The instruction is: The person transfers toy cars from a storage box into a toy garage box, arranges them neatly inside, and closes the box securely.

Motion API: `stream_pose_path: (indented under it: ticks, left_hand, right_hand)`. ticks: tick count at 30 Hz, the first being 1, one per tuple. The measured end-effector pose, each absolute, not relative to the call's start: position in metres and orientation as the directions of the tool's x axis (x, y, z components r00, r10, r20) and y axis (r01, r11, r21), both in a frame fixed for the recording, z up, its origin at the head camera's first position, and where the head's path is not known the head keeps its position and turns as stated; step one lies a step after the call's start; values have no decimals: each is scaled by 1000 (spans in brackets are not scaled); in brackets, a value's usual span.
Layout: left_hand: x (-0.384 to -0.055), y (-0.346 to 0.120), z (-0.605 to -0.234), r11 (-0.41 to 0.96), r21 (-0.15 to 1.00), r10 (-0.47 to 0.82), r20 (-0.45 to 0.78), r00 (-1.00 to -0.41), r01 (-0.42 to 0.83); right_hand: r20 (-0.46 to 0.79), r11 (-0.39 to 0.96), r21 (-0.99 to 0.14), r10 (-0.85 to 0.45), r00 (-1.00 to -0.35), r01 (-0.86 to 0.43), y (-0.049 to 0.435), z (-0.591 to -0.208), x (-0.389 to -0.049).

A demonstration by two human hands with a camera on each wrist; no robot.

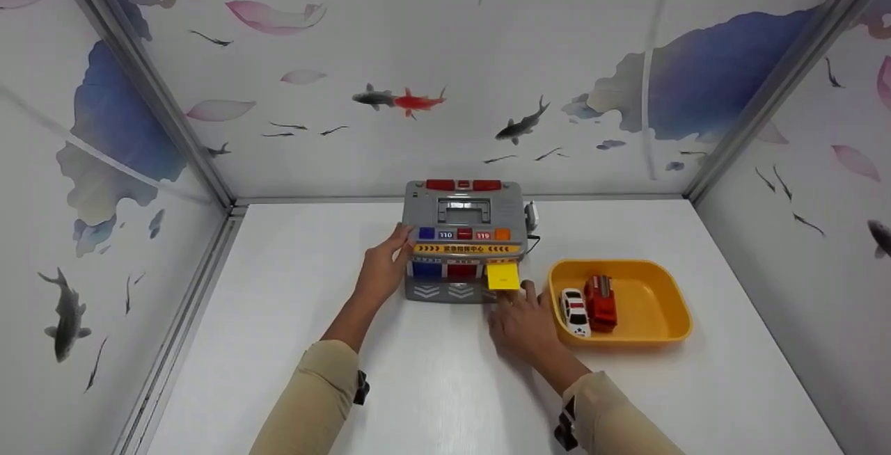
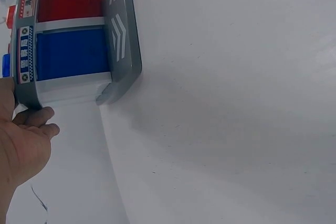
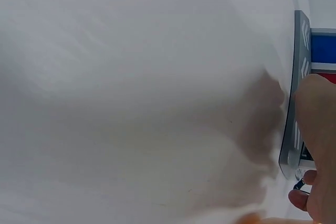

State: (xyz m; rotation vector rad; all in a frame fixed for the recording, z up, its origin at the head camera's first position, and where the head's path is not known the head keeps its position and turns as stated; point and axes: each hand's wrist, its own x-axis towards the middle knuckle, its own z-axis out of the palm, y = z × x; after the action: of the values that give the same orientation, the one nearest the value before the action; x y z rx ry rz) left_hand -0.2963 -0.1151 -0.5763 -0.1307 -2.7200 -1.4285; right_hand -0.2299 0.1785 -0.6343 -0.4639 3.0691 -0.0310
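A grey toy garage (image 1: 463, 291) with a carry handle stands at the back of the table. Blue and red doors on its front are down, while its yellow door (image 1: 502, 277) is swung up and sticks outward. My left hand (image 1: 384, 267) grips the garage's left side, its fingers bent against the edge in the left wrist view. Low at the front right, my right hand (image 1: 525, 323) reaches to the bay under the yellow door. That door and the hand itself hide its fingertips; I cannot tell whether they hold something.
Close to the right of my right hand sits a yellow tray (image 1: 654, 335). A white toy police car (image 1: 575, 312) and a red toy fire truck (image 1: 601, 302) lie in its left part. Patterned panels (image 1: 445, 37) wall in the table at the back and both sides.
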Motion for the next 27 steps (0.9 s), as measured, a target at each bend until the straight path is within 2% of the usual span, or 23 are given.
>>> stream_pose_path:
  ticks: [17,21,27]
  left_hand:
    - [-295,-114,-578,552,826,49,103,-993,113]
    - [-295,-115,-578,546,829,51,113,-992,122]
    - [-296,-115,-578,546,828,60,109,-992,124]
  right_hand:
    - [7,943,-108,-316,-949,-315,192,-625,-232]
    - [90,926,-126,-345,-934,-355,198,-618,-230]
    - [246,910,-54,-386,-889,-411,207,-609,-227]
